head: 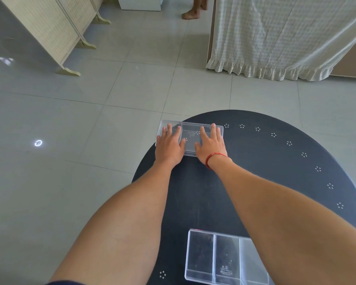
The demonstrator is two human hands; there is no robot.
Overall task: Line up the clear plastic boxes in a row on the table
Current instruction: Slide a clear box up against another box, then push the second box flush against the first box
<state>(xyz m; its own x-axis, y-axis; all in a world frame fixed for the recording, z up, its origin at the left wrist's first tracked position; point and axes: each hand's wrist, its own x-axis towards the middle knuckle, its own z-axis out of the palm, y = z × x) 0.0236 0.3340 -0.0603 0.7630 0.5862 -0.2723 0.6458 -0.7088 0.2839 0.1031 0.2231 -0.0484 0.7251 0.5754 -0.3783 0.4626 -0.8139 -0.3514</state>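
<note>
I note two clear plastic boxes, far box [190, 138] lying flat at the worktop's [275, 171] far left edge, corner overhanging, near box [220, 258] with inner dividers at the near edge, well apart

My counter [255, 161] is black, ringed near its rim with small white dot clusters [242, 126]. On it, two boxes [190, 138] are clear and colourless. A red cord [214, 156] circles my wrist above the counter; beyond it the floor [70, 120] is grey-green tile.
</note>
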